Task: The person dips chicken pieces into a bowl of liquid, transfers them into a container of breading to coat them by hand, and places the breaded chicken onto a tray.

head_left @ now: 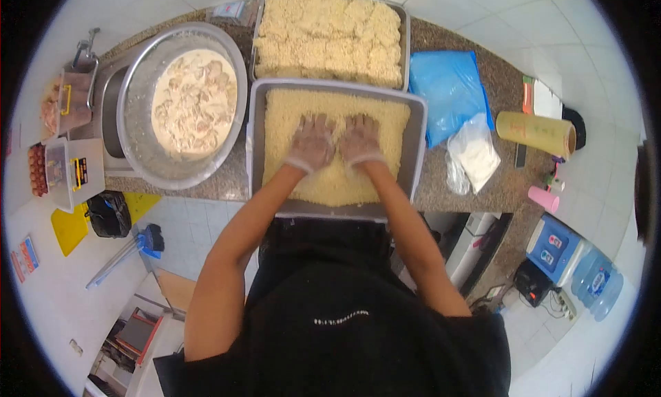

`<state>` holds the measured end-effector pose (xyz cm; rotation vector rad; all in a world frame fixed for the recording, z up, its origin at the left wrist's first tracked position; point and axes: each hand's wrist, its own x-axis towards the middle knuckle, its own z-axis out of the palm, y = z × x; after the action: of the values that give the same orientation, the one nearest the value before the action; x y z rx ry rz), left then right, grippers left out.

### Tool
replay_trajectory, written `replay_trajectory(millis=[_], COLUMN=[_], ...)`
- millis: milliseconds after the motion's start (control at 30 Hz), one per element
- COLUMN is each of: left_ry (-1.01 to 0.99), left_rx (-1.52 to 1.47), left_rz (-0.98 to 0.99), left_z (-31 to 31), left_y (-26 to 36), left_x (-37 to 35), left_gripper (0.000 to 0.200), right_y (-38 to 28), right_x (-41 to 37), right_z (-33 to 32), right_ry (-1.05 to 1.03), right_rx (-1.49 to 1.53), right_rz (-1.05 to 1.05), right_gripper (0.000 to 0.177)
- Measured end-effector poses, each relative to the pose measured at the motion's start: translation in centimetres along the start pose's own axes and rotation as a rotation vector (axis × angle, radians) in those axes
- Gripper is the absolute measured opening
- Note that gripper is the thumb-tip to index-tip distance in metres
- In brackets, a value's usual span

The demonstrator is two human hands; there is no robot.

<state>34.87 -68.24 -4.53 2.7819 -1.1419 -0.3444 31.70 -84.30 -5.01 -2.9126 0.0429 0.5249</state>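
My left hand (313, 144) and my right hand (361, 141) both wear clear gloves and lie side by side, palms down, on pale yellow crumbs (282, 115) in a grey tub (418, 149). Their fingers are spread and point toward the far side, with the tips partly in the crumbs. Whatever may lie under the palms is hidden. Directly behind the tub, a second tray (405, 46) holds crumb-coated pieces (327, 36) in rows. To the left stands a large metal bowl (131, 132) with pieces in a creamy liquid (196, 104).
Right of the tub are a blue plastic bag (447, 87), a clear bag of white powder (477, 159), a roll of film (533, 132) and a pink cup (544, 199). A sink (112, 111) and clear containers (77, 98) are at the left. A water dispenser (558, 249) stands lower right.
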Motion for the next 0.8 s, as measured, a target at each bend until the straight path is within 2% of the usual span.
replay_trajectory(millis=[33,67,100,133,167,200,233,300,333,367,400,433,467,500,533,600,633,667,733,767,800], left_ry=[-0.16,-0.301,-0.302,-0.276,-0.421,-0.599,-0.605,-0.634,-0.637,-0.535,-0.432,-0.434,-0.31,-0.188,-0.195,0.24,0.125,0.012,-0.05,-0.054,-0.287], left_rx=[-0.046,-0.084,-0.226,-0.217,-0.239,-0.28,-0.289,-0.488,-0.488,-0.459,-0.431,-0.43,-0.401,-0.373,-0.37,-0.407,-0.358,-0.308,-0.257,-0.255,-0.468], left_rz=[-0.004,-0.012,0.042,0.038,0.058,0.078,0.077,-0.06,-0.057,-0.133,-0.21,-0.208,-0.186,-0.163,-0.159,0.103,0.071,0.037,-0.297,-0.294,-0.496], left_z=[-1.6,-2.5,-0.7,-2.1,-4.4,-5.3,-5.0,-5.8,-5.8,-6.0,-6.3,-8.0,-9.6,-10.7,-8.8,-3.4,-5.4,-7.5,-4.8,-5.4,-6.4], left_y=[0.4,0.3,-1.5,-2.5,-3.5,-3.6,-3.7,-4.9,-4.6,-4.5,-4.3,-3.5,-2.8,-2.0,-2.0,-2.6,-1.6,-0.4,0.8,1.2,2.3], left_x=[0.1,0.7,1.1,1.8,2.7,1.9,0.7,1.1,0.6,0.6,0.6,0.2,-0.4,-1.3,-2.2,-4.3,-6.1,-8.3,-11.4,-10.6,-9.8], left_gripper=[0.061,0.063,0.07,0.07,0.072,0.074,0.074,0.074,0.074,0.071,0.068,0.068,0.065,0.063,0.063,0.056,0.051,0.048,0.051,0.051,0.052], right_y=[-0.2,0.6,2.5,3.8,4.5,4.5,4.1,3.8,3.6,4.0,4.6,4.2,4.0,2.0,0.5,-0.1,-0.3,-0.6,-1.0,-1.3,-1.3], right_x=[-1.0,-0.8,0.9,1.9,2.1,0.3,-1.6,-1.9,-2.8,-3.1,-3.3,-4.3,-5.1,-6.5,-7.8,-9.4,-10.3,-11.8,-13.4,-13.5,-13.6], right_z=[0.5,0.6,0.1,-0.7,-3.0,-5.6,-7.2,-8.8,-8.8,-8.0,-6.5,-6.4,-6.6,-9.3,-10.8,-8.7,-7.4,-6.3,-3.3,-1.1,1.3], right_ry=[-0.188,-0.194,-0.351,-0.508,-0.48,-0.55,-0.62,-0.566,-0.549,-0.539,-0.272,-0.014,-0.016,-0.004,0.01,-0.04,-0.094,-0.009,0.077,0.007,-0.071], right_rx=[-0.091,-0.094,-0.076,-0.061,-0.082,0.069,0.225,0.279,0.348,0.348,0.279,0.21,0.214,0.262,0.311,0.263,0.209,0.27,0.335,0.294,0.248], right_rz=[0.008,0.011,-0.076,-0.165,-0.174,-0.032,0.118,0.068,0.026,0.025,-0.04,-0.099,-0.096,-0.073,-0.049,-0.05,-0.057,0.021,0.104,0.346,0.589], right_gripper=[0.056,0.056,0.06,0.065,0.065,0.066,0.067,0.065,0.064,0.064,0.062,0.06,0.06,0.059,0.058,0.057,0.056,0.051,0.047,0.043,0.039])
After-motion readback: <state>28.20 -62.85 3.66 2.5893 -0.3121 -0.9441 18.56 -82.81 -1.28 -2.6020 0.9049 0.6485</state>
